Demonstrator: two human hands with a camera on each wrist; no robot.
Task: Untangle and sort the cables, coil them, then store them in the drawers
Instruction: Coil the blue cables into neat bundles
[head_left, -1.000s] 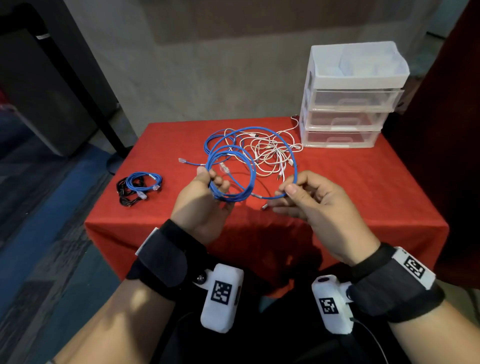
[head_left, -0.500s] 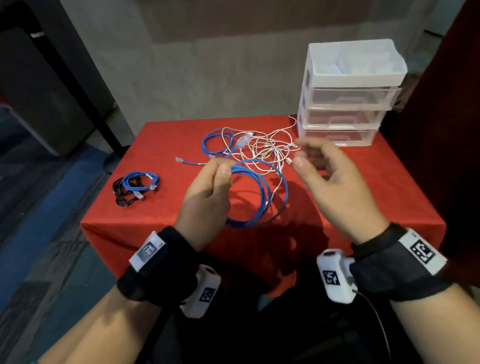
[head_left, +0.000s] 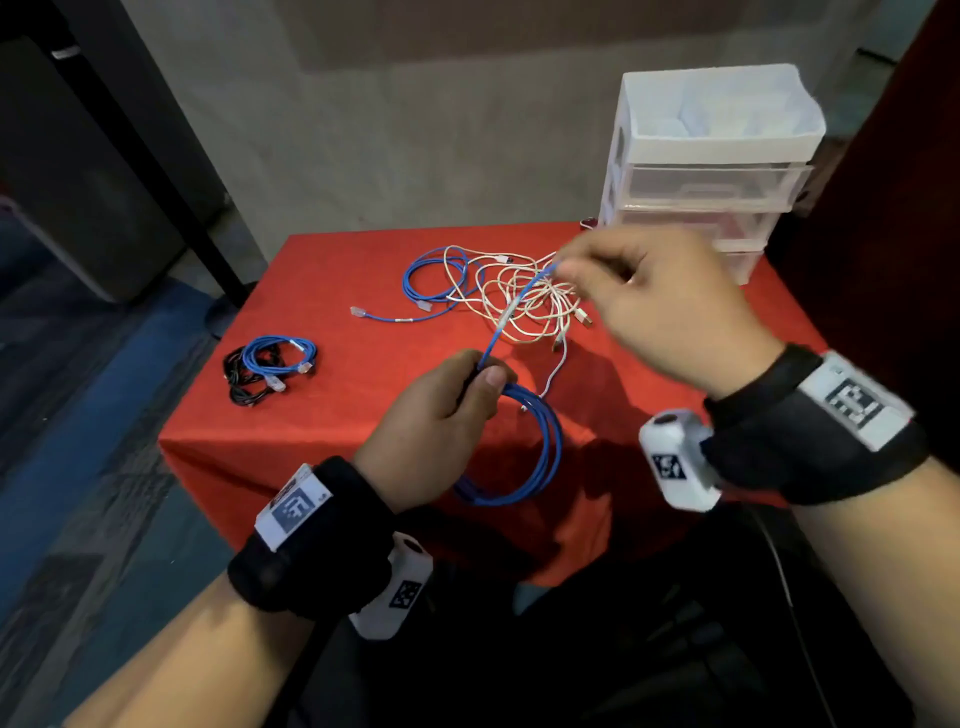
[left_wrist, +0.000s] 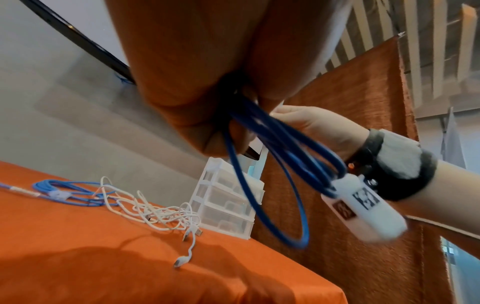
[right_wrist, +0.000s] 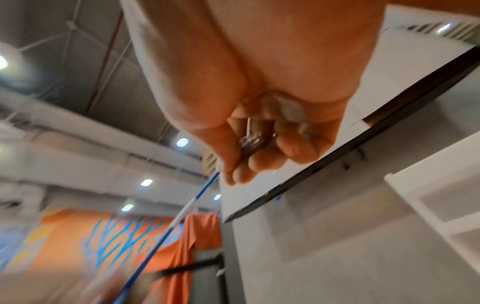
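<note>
**Blue coil gathered, tail end drawn out**

A second ago both hands shared one wide loop; now the left hand (head_left: 441, 415) alone grips the blue cable (head_left: 540, 452) as a tight coil hanging over the tabletop's near edge — fingers curled round the bunched turns. The right hand (head_left: 654, 306) has risen toward the far right corner, thumb and fingertips pinching the cable's free end, so a straight length runs taut between the hands. Coiling looks nearly done — likely the tail gets wrapped next. The white cables (head_left: 530, 301) remain tangled mid-table; the drawers (head_left: 711, 192) stand shut at the far right corner.
</note>
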